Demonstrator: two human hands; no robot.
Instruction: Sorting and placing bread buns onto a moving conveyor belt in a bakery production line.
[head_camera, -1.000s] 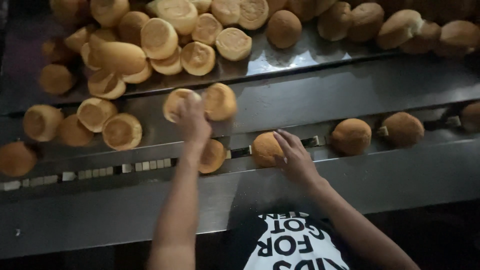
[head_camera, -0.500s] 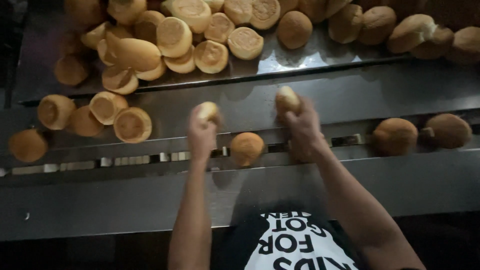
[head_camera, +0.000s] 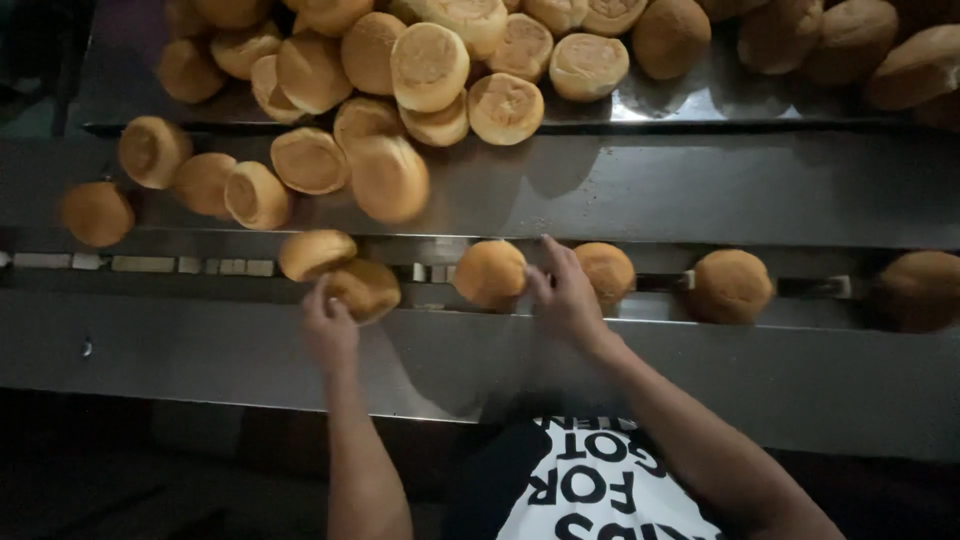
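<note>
My left hand rests its fingers on a golden round bun lying in the steel conveyor channel; a second bun leans on that one. My right hand sits between two buns in the same channel, its fingers touching the bun on the left and the bun on the right. Neither hand lifts a bun.
Two more buns lie further right in the channel. A heap of buns fills the upper steel shelf, and several spill down the slope at left. A steel front panel runs below the channel.
Both hands came down from the slope, where each held a bun up, to the channel. The buns they held now lie in the channel. The view shifted left.
</note>
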